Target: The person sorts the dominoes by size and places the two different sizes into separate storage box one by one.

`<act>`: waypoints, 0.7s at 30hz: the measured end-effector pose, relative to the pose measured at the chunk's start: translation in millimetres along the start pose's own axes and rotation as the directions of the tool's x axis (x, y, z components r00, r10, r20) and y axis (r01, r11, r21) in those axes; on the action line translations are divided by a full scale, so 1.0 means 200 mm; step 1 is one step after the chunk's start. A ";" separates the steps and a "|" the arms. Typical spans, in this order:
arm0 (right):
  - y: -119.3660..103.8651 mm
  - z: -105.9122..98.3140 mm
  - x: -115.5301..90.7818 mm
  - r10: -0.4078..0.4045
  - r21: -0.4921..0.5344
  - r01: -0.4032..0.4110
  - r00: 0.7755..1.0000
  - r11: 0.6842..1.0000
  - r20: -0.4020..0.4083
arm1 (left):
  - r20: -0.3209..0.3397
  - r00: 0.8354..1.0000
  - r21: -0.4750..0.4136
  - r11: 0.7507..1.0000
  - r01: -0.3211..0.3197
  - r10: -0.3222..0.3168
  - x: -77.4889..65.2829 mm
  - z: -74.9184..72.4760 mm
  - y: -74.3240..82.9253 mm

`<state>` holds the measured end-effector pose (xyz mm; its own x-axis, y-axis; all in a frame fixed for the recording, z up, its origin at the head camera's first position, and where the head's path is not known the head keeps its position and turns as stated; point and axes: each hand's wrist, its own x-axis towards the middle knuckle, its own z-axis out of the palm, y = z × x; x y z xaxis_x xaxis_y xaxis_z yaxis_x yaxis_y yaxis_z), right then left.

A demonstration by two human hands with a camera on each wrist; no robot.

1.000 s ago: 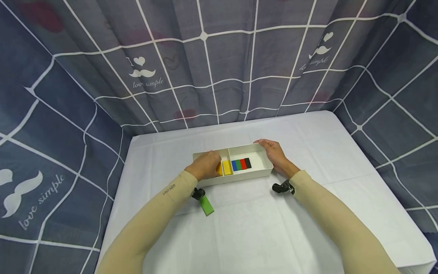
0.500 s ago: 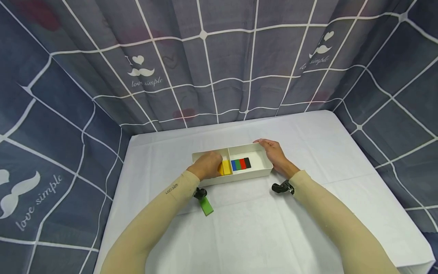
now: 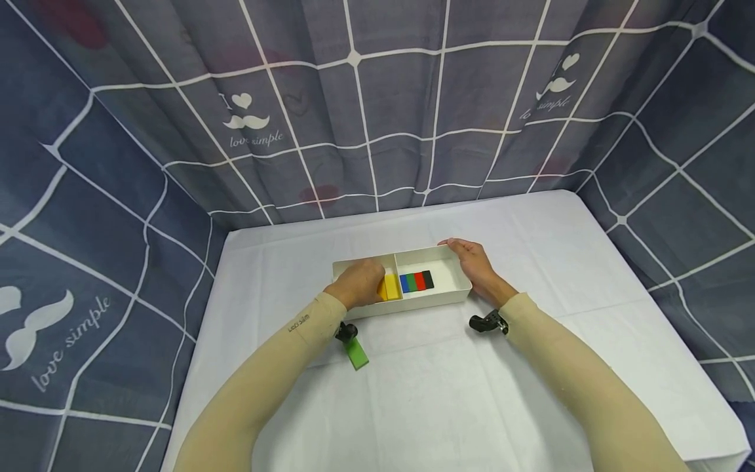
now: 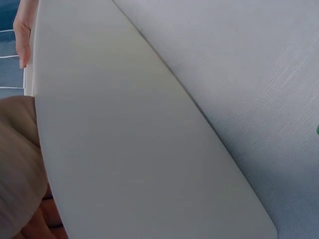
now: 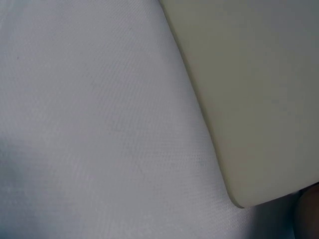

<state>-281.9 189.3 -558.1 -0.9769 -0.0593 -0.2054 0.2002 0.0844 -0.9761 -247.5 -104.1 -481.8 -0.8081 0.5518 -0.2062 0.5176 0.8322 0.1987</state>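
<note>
A white two-compartment box (image 3: 433, 301) stands on the table. My left hand (image 3: 360, 282) reaches into its left compartment, fingers curled down at a yellow block (image 3: 381, 291); the fingertips are hidden. Beside that block, against the divider, lies another yellow block (image 3: 392, 287). Blue (image 3: 404, 284), green (image 3: 411, 282), red (image 3: 419, 281) and black (image 3: 428, 280) blocks form a row in the right compartment. My right hand (image 3: 473, 265) grips the box's right end. In the left wrist view, the box's outer wall (image 4: 124, 124) hides most of the left hand (image 4: 20, 164).
A bright green block (image 3: 356, 354) lies on the white tablecloth (image 3: 430, 393), in front of the box and close to the left wrist camera (image 3: 347, 332). Dark checked curtains (image 3: 389, 118) surround the table at the back and sides.
My left hand has shifted slightly right inside the compartment, and the yellow block at its fingers now sits closer to the other yellow one. The right hand and the box hold still.
</note>
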 end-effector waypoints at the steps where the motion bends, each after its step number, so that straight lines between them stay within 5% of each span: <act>1: 0.00 0.00 0.00 -0.002 -0.001 0.002 1.000 1.000 0.001 | -0.001 1.000 0.000 1.000 -0.002 0.002 0.00 0.00 0.00; 21: 0.00 0.00 -0.01 -0.001 -0.004 0.001 1.000 1.000 0.011 | 0.037 0.998 -0.012 0.998 0.059 -0.059 -0.05 -0.10 0.02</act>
<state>-280.7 189.2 -557.7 -0.9761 -0.0705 -0.2054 0.1990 0.0884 -0.9760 -243.3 -108.5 -459.2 -0.8262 0.5037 -0.2524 0.4656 0.8627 0.1974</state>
